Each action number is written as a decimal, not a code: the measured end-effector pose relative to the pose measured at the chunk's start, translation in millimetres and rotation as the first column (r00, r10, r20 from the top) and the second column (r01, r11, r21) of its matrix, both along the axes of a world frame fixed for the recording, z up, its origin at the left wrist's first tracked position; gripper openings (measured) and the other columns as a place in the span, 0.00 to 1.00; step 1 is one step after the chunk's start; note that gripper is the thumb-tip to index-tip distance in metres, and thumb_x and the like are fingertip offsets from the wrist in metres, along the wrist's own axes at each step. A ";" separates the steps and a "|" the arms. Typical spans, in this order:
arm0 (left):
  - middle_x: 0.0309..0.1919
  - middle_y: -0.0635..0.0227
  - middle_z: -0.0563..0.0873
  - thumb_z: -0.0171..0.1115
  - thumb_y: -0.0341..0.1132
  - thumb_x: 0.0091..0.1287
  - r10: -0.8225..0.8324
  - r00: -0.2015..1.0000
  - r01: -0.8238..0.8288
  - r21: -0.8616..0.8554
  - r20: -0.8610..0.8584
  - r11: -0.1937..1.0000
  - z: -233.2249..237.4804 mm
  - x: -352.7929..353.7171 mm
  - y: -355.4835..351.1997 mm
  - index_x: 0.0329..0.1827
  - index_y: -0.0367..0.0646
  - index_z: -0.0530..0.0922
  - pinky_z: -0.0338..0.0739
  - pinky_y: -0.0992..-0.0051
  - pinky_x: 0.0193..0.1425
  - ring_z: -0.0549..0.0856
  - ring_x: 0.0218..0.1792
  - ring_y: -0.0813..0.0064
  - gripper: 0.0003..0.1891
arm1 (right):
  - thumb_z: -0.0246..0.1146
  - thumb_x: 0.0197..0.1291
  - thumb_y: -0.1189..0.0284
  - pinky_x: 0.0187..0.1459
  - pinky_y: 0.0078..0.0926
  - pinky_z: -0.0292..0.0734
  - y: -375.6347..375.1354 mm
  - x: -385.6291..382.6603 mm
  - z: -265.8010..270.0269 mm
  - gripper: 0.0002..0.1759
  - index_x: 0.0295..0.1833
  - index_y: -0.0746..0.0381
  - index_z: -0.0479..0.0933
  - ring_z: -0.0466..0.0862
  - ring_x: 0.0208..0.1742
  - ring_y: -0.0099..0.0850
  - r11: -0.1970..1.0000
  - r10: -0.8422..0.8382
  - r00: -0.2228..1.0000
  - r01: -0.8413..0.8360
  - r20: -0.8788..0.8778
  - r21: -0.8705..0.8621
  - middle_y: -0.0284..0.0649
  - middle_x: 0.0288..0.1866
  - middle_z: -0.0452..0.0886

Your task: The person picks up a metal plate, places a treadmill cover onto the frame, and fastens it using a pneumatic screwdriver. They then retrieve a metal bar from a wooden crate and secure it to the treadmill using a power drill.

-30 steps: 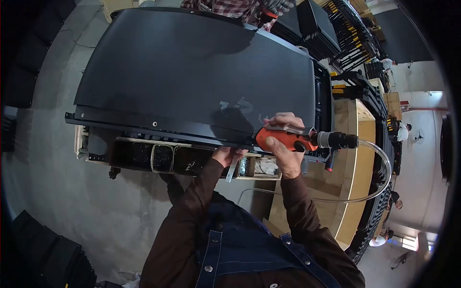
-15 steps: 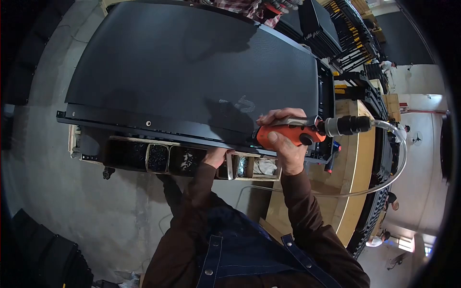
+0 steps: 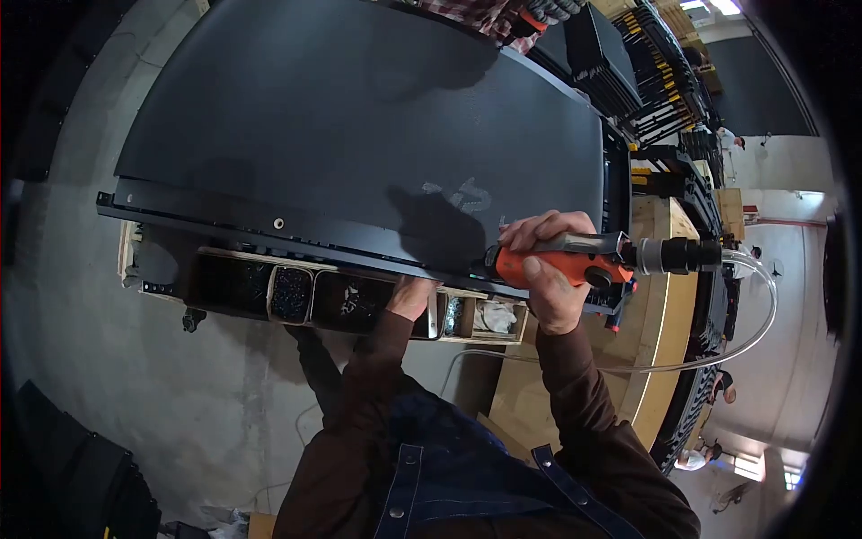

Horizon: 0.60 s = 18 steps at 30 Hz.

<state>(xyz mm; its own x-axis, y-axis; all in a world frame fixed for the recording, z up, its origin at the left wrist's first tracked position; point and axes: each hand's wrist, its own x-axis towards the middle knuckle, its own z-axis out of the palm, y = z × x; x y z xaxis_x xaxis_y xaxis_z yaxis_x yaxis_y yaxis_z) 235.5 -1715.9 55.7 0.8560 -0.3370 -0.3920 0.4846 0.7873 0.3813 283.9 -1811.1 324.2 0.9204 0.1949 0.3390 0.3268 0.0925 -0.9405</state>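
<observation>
My right hand (image 3: pixel 557 269) is wrapped round an orange pneumatic tool (image 3: pixel 575 266) with a clear hose (image 3: pixel 770 314) at its rear. The tool's front end is at the near edge of a large dark panel (image 3: pixel 359 117), towards the right. My left hand (image 3: pixel 415 296) is at the same edge, above a row of parts bins (image 3: pixel 314 322); its fingertips are hidden under the edge, so any object in them cannot be seen. Small dark fasteners (image 3: pixel 290 296) lie in one bin, and a whitish item (image 3: pixel 496 316) is in the right compartment.
Across the panel stands a co-worker in a plaid shirt (image 3: pixel 462 13), with a gloved hand (image 3: pixel 549 13). Wooden boards (image 3: pixel 660 296) stand at the right. Stacked dark panels (image 3: pixel 611 67) are at the upper right. Another red tool (image 3: pixel 616 314) hangs near the panel's right corner.
The view has shifted slightly. My right hand and the orange tool appear a little further right, still at the panel's edge. My left hand remains by the bins, its fingers further under the edge.
</observation>
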 end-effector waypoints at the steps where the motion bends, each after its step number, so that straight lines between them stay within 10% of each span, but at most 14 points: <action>1: 0.51 0.74 0.83 0.64 0.35 0.71 -0.001 1.000 0.001 0.001 -0.002 1.000 -3.9 -2.0 -0.2 0.63 0.47 0.77 0.77 0.74 0.49 0.81 0.47 0.80 0.18 | 0.75 0.55 0.76 0.54 0.48 0.81 0.9 -1.4 -0.1 0.22 0.49 0.63 0.70 0.83 0.42 0.39 1.000 -0.007 1.000 0.007 -0.007 0.004 0.45 0.37 0.80; 6: 0.37 0.78 0.79 0.62 0.32 0.70 0.077 0.995 -0.076 0.028 -0.061 0.997 30.7 0.0 -3.0 0.48 0.51 0.78 0.68 0.79 0.35 0.75 0.34 0.84 0.07 | 0.74 0.54 0.76 0.54 0.47 0.80 1.5 -1.2 1.7 0.22 0.49 0.63 0.69 0.83 0.41 0.39 1.000 -0.004 1.000 0.004 0.002 -0.005 0.44 0.37 0.80; 18: 0.46 0.74 0.83 0.65 0.39 0.71 0.009 0.992 -0.003 -0.053 0.122 0.999 -3.1 2.6 -5.2 0.58 0.51 0.78 0.78 0.77 0.42 0.82 0.44 0.80 0.14 | 0.75 0.56 0.72 0.57 0.49 0.80 4.9 -3.4 5.4 0.23 0.49 0.63 0.69 0.84 0.44 0.40 0.999 0.021 1.000 -0.021 0.004 -0.032 0.46 0.39 0.81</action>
<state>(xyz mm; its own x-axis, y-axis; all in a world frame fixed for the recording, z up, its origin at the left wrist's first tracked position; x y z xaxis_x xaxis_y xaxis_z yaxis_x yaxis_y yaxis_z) 238.1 -1721.1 52.6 0.8985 -0.3493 -0.2659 0.4320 0.8108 0.3950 280.6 -1806.2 329.6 0.9146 0.2246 0.3363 0.3293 0.0694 -0.9417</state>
